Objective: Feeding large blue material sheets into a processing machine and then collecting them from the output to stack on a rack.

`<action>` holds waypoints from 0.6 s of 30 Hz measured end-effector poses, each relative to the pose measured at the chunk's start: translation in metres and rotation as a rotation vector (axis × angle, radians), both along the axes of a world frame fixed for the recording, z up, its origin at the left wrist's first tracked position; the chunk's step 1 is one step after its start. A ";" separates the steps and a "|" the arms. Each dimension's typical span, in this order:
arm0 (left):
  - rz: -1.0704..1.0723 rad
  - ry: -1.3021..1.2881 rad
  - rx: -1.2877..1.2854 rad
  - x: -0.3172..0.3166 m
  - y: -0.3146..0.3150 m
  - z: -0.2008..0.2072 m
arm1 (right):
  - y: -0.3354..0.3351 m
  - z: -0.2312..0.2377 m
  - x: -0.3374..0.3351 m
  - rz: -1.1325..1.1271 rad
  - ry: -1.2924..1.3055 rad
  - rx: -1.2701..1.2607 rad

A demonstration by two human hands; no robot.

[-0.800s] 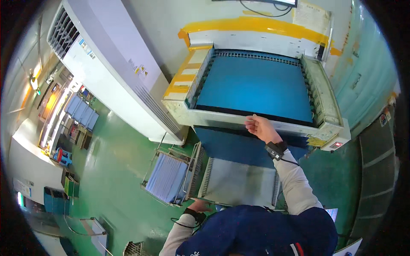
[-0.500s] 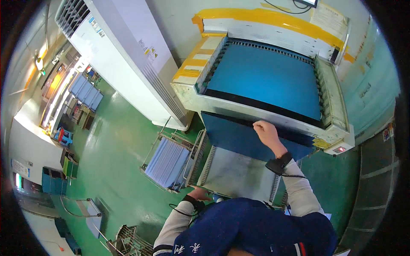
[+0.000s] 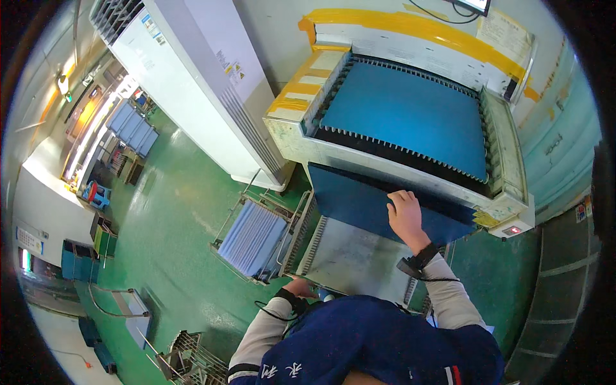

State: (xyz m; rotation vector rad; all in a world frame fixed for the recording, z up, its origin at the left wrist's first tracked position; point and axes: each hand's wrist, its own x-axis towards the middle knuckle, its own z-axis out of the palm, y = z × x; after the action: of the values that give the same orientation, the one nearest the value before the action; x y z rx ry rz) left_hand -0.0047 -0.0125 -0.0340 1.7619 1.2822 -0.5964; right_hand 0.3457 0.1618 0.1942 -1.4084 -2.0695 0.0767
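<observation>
Below the machine bed [image 3: 507, 160], right hand [image 3: 405, 217] grips the blue sheet [image 3: 359, 202], steadying it; left hand [image 3: 301, 289] grip unclear.

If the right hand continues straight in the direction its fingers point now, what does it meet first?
The right hand rests on the blue sheet, its fingers pointing up toward the machine. Going straight on, it would probably first meet the machine's pale front edge, though depth is unclear.
</observation>
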 end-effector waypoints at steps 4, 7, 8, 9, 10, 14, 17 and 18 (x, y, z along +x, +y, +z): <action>-0.005 0.027 0.006 -0.003 -0.002 -0.003 | -0.010 0.001 -0.010 -0.014 -0.036 0.023; -0.016 -0.002 0.006 -0.003 0.001 -0.004 | -0.022 0.000 -0.004 -0.028 -0.095 0.020; -0.018 -0.031 0.012 -0.003 0.002 -0.005 | -0.025 -0.001 -0.002 -0.049 -0.097 0.015; -0.024 -0.060 0.017 -0.005 0.003 -0.006 | -0.025 -0.002 -0.004 -0.012 -0.079 0.009; -0.064 -0.069 0.009 -0.008 0.002 -0.009 | -0.027 -0.003 -0.003 0.010 -0.068 0.000; 0.028 -0.182 0.010 -0.014 -0.004 -0.014 | -0.029 -0.008 -0.010 0.004 -0.019 0.046; 0.068 -0.157 -0.045 -0.017 -0.006 -0.019 | -0.032 -0.009 -0.008 0.006 -0.072 0.048; 0.064 -0.144 -0.062 -0.018 -0.007 -0.020 | -0.035 -0.010 -0.005 -0.008 -0.071 0.046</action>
State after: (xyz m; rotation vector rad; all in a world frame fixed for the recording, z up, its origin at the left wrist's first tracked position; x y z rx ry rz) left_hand -0.0227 -0.0194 -0.0536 1.6751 1.2028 -0.4602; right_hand 0.3405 0.1269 0.1840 -1.4101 -2.1096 -0.0239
